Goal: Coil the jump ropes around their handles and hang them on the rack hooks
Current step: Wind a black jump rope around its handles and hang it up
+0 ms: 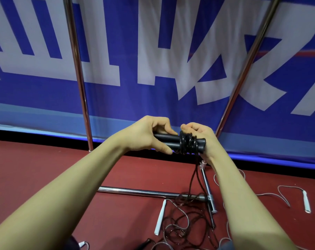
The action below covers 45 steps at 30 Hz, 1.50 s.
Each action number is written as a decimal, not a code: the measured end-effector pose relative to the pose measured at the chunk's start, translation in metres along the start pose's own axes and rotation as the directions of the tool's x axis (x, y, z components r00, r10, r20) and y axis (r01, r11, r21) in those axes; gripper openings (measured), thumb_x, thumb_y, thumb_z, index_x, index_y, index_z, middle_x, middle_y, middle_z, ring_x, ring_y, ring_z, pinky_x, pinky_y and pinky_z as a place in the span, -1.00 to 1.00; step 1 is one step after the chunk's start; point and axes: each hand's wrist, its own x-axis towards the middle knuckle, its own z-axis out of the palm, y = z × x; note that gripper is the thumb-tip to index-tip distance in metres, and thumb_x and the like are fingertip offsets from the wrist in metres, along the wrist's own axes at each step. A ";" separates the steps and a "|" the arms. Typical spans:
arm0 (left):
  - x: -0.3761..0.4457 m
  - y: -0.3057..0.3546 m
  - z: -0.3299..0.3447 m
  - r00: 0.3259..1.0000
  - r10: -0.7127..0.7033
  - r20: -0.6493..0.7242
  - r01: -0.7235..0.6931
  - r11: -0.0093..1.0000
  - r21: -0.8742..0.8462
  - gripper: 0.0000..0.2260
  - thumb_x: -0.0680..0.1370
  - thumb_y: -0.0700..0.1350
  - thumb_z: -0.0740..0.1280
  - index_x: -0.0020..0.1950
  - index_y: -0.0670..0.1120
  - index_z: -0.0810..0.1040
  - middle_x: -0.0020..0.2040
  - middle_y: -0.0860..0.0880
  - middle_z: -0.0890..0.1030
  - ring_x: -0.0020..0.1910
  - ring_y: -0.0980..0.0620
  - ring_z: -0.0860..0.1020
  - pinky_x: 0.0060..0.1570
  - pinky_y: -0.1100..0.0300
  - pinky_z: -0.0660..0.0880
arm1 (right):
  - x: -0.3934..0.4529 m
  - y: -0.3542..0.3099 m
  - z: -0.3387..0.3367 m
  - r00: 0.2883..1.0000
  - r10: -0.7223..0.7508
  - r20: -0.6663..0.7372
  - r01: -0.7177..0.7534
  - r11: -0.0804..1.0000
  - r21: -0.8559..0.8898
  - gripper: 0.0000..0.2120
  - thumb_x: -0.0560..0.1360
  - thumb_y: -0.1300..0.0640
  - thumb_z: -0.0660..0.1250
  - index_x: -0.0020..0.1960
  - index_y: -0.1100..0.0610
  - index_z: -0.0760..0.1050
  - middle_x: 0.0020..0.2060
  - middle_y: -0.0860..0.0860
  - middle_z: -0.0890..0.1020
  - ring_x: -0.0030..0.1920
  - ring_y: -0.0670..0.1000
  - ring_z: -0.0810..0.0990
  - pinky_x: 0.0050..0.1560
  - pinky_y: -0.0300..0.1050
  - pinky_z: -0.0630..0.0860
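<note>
Tightly curled fingers (both hands) around handles

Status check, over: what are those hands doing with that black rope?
Left hand grips black handles. Right hand winding black rope round them. Loose tail on floor, tangled over rack base bar.
</note>
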 end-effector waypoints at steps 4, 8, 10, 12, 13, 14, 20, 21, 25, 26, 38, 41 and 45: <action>0.000 0.003 0.001 0.992 0.008 -0.125 -0.020 0.995 -0.097 -0.69 0.35 -0.33 0.54 -0.16 -0.01 0.49 -0.18 -0.11 0.68 -0.40 0.04 0.47 -0.42 0.20 0.38 | 0.005 0.005 0.008 1.000 -0.012 -0.024 0.013 0.998 0.069 -0.73 0.55 0.37 0.17 -0.27 0.17 0.47 -0.47 -0.01 0.48 -0.45 -0.05 0.35 -0.45 -0.22 0.31; 0.011 -0.004 0.004 0.915 -0.065 -0.399 -0.009 0.983 -0.181 -0.71 0.38 -0.29 0.53 -0.08 -0.04 0.49 -0.25 -0.16 0.63 -0.42 0.01 0.46 -0.41 0.16 0.35 | 0.001 0.009 0.009 0.991 0.048 0.126 -0.064 0.991 0.121 -0.71 0.64 0.19 0.12 -0.18 0.23 0.51 -0.46 0.03 0.44 -0.53 -0.06 0.29 -0.49 -0.22 0.30; 0.012 -0.007 -0.001 0.891 -0.123 -0.436 0.025 0.974 -0.224 -0.71 0.40 -0.31 0.50 -0.05 -0.05 0.46 -0.20 -0.21 0.63 -0.41 0.03 0.46 -0.41 0.17 0.37 | 0.001 0.011 0.008 0.980 0.073 0.184 -0.092 0.991 0.096 -0.71 0.64 0.18 0.13 -0.13 0.27 0.54 -0.47 0.02 0.46 -0.53 -0.06 0.31 -0.47 -0.21 0.34; 0.011 -0.009 -0.007 0.923 -0.149 -0.354 0.063 0.968 -0.244 -0.71 0.45 -0.34 0.45 0.01 -0.07 0.43 -0.11 -0.29 0.65 -0.39 0.04 0.46 -0.39 0.21 0.39 | 0.002 0.014 0.005 0.979 0.073 0.189 -0.086 0.995 0.057 -0.71 0.63 0.18 0.14 -0.12 0.27 0.56 -0.46 0.02 0.46 -0.52 -0.06 0.32 -0.45 -0.20 0.36; 0.010 -0.010 -0.008 0.937 -0.149 -0.315 0.071 0.966 -0.248 -0.71 0.46 -0.35 0.43 0.04 -0.09 0.42 -0.09 -0.28 0.65 -0.38 0.04 0.46 -0.39 0.22 0.40 | 0.002 0.015 0.004 0.981 0.074 0.181 -0.083 0.995 0.046 -0.71 0.63 0.18 0.14 -0.12 0.27 0.57 -0.46 0.02 0.45 -0.52 -0.06 0.31 -0.44 -0.20 0.36; 0.010 -0.011 -0.009 0.943 -0.146 -0.299 0.075 0.969 -0.236 -0.71 0.47 -0.36 0.42 0.07 -0.12 0.42 -0.10 -0.26 0.66 -0.38 0.06 0.46 -0.38 0.23 0.40 | 0.002 0.015 0.003 0.982 0.073 0.173 -0.080 0.996 0.036 -0.71 0.63 0.18 0.15 -0.12 0.27 0.57 -0.46 0.02 0.45 -0.52 -0.06 0.31 -0.43 -0.19 0.36; 0.016 -0.029 -0.003 0.900 -0.107 -0.422 0.109 0.994 -0.020 -0.75 0.45 -0.29 0.46 0.02 -0.09 0.49 -0.23 -0.10 0.63 -0.46 0.12 0.46 -0.39 0.25 0.39 | 0.001 0.012 0.011 0.963 0.039 0.267 -0.027 0.999 -0.048 -0.74 0.62 0.20 0.17 -0.08 0.25 0.60 -0.47 0.00 0.46 -0.51 -0.06 0.35 -0.37 -0.16 0.40; 0.017 -0.032 -0.004 0.894 -0.097 -0.438 0.106 0.994 -0.005 -0.75 0.44 -0.28 0.47 0.00 -0.06 0.49 -0.21 -0.11 0.65 -0.42 0.08 0.47 -0.34 0.20 0.43 | 0.000 0.010 0.013 0.959 0.023 0.284 -0.009 0.999 -0.051 -0.76 0.62 0.20 0.19 -0.07 0.25 0.60 -0.48 0.00 0.46 -0.51 -0.06 0.35 -0.37 -0.16 0.41; 0.016 -0.040 -0.006 0.888 -0.073 -0.454 0.103 0.994 0.043 -0.72 0.42 -0.27 0.49 -0.09 0.07 0.51 -0.14 -0.11 0.68 -0.31 0.01 0.50 -0.13 0.07 0.49 | -0.005 0.003 0.015 0.938 -0.015 0.346 0.033 0.998 -0.046 -0.85 0.57 0.23 0.28 -0.04 0.28 0.59 -0.48 -0.01 0.45 -0.52 -0.07 0.36 -0.38 -0.19 0.41; 0.015 -0.041 -0.006 0.890 -0.070 -0.450 0.111 0.992 0.065 -0.71 0.42 -0.27 0.48 -0.11 0.09 0.50 -0.13 -0.09 0.68 -0.32 0.04 0.49 -0.16 0.14 0.46 | -0.006 0.002 0.016 0.931 -0.017 0.364 0.034 0.999 -0.042 -0.88 0.53 0.23 0.32 -0.04 0.28 0.59 -0.48 -0.01 0.45 -0.52 -0.07 0.36 -0.39 -0.19 0.41; 0.011 -0.050 -0.007 0.970 0.053 -0.236 0.076 0.860 0.505 -0.76 0.44 -0.26 0.41 0.04 -0.02 0.53 -0.11 -0.01 0.65 -0.12 -0.11 0.56 -0.11 -0.06 0.54 | -0.009 -0.014 0.016 0.965 -0.079 0.250 0.134 0.968 -0.211 -0.79 0.55 0.25 0.31 -0.26 0.24 0.57 -0.54 -0.01 0.45 -0.54 -0.04 0.41 -0.39 -0.26 0.42; 0.010 -0.042 -0.006 0.994 0.048 -0.099 0.015 0.837 0.546 -0.77 0.43 -0.25 0.45 0.02 -0.01 0.57 -0.19 0.06 0.60 -0.14 -0.04 0.57 -0.14 0.09 0.53 | -0.008 -0.017 0.015 0.984 -0.131 0.123 0.158 0.955 -0.251 -0.71 0.53 0.18 0.36 -0.36 0.21 0.55 -0.59 -0.01 0.41 -0.56 -0.04 0.31 -0.46 -0.22 0.31; 0.007 -0.031 0.002 0.999 0.042 0.033 -0.052 0.886 0.461 -0.75 0.39 -0.29 0.49 -0.03 -0.04 0.57 -0.16 0.01 0.62 -0.20 0.07 0.55 -0.17 0.21 0.46 | -0.006 -0.017 0.011 0.993 -0.117 0.019 0.118 0.960 -0.255 -0.71 0.48 0.16 0.42 -0.37 0.24 0.52 -0.58 0.04 0.33 -0.60 -0.04 0.19 -0.54 -0.25 0.13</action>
